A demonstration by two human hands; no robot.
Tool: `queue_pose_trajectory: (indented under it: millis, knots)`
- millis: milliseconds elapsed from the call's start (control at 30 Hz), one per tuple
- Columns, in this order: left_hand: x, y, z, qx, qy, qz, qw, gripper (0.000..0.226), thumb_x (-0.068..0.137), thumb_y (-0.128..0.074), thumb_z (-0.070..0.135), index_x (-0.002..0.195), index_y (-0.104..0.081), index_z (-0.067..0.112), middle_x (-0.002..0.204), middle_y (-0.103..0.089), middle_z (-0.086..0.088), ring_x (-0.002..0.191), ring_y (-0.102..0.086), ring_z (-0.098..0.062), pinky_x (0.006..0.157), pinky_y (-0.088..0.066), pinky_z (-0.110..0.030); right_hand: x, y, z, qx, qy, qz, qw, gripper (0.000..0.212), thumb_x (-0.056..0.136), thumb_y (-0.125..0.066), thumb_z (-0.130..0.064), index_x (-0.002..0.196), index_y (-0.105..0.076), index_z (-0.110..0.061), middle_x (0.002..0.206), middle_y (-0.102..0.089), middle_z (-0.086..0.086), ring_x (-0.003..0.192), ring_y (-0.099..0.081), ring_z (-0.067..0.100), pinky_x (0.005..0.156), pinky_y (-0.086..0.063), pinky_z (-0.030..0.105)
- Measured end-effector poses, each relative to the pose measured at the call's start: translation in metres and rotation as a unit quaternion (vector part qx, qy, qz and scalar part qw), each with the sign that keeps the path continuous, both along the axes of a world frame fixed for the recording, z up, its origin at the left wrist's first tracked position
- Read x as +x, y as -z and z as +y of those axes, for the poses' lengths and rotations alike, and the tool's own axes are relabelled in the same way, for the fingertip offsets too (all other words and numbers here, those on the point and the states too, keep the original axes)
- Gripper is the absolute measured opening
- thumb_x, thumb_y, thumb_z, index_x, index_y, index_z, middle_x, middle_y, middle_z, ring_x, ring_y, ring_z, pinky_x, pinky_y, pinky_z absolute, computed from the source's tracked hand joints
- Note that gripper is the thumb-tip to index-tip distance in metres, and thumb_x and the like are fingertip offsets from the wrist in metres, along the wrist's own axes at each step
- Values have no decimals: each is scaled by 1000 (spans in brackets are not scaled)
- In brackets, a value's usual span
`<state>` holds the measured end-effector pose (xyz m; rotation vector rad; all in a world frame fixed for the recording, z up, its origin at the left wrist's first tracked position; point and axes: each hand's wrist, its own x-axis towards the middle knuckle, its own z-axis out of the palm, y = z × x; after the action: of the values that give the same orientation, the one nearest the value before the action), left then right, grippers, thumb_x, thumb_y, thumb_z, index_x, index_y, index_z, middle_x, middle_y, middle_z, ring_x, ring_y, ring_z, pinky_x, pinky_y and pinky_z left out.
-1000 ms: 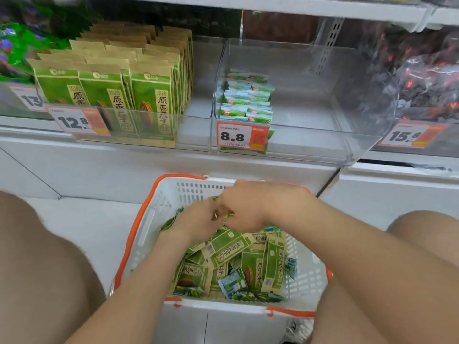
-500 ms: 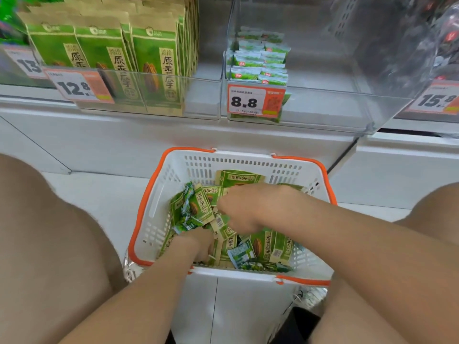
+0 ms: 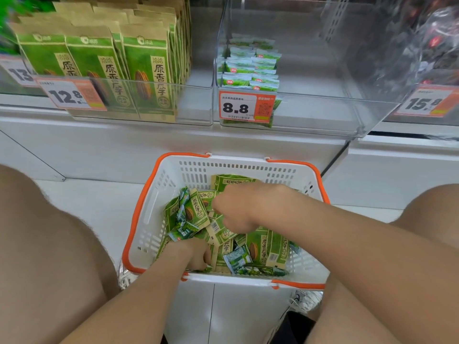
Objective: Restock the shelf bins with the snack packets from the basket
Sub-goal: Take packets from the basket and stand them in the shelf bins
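**Snack packets in the basket.** A loose heap of green-and-tan paper snack packets [image 3: 258,247], mixed with smaller green-and-white foil sachets [image 3: 237,258], lay in a white slotted plastic basket with an orange rim [image 3: 139,219]. The basket stood on the pale floor [image 3: 99,202] between the person's bare knees, just in front of the shelf.

The left hand [image 3: 197,254] was sunk among the packets by the near wall of the basket, with its fingers bent downward. The right hand [image 3: 243,207] lay knuckles-up on the middle of the heap, its fingers curled under. It could not be told whether either hand grasped a packet, since the fingertips were hidden.

Above the basket, a clear plastic shelf bin [image 3: 323,112] held a small stack of green-and-white sachets [image 3: 250,68] at its left end. A white-and-orange price tag reading 8.8 [image 3: 246,108] hung on its front wall.

The neighbouring clear bin on the left held upright rows of tall green-and-tan paper bags [image 3: 146,70] behind a tag reading 12.8 [image 3: 70,94].

On the right, a tag reading 15.8 [image 3: 426,103] fronted a third bin, whose dark contents were blurred.
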<state>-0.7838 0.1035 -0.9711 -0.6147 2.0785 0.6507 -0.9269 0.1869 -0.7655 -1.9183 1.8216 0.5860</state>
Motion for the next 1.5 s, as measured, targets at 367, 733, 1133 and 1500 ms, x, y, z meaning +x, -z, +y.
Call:
queue_pose_trajectory:
  millis: [367, 733, 1133, 1500]
  knots:
    - [1, 2, -3, 26, -12, -25, 999, 38, 90, -61, 56, 103, -77, 24, 115, -72, 3, 101, -67, -20, 98, -56, -40, -3, 1, 3, 7, 16, -9, 1000, 23, 103, -51, -16, 121, -64, -11, 112, -68, 7, 89, -69, 23, 51, -41, 26]
    - [-60, -108, -4, 170, -310, 384, 853, 25, 104, -64, 37, 121, -74, 21, 121, -68, 6, 69, -76, -18, 59, -52, -29, -42, -45, -4, -45, 55, 6, 997, 30, 99, -59, -11, 128, -61, -12, 114, -62, 11, 84, -61, 24, 60, -46, 33]
    - [-81, -231, -15, 287, -428, 617, 595, 45, 80, -78, 20, 123, -68, 10, 102, -79, -10, 85, -73, -18, 78, -58, -25, -92, -114, 8, -300, 319, -244, 865, 9, 88, -80, -16, 87, -75, -9, 73, -77, 7, 72, -77, 19, 76, -64, 45]
    - [-97, -306, -21, 179, -400, 665, 604, 19, 96, -71, 4, 112, -74, 15, 99, -78, -12, 78, -73, -20, 76, -64, -31, -96, -155, 10, -338, 394, -268, 812, 29, 90, -81, -34, 102, -73, -10, 69, -77, 3, 61, -75, 15, 64, -59, 31]
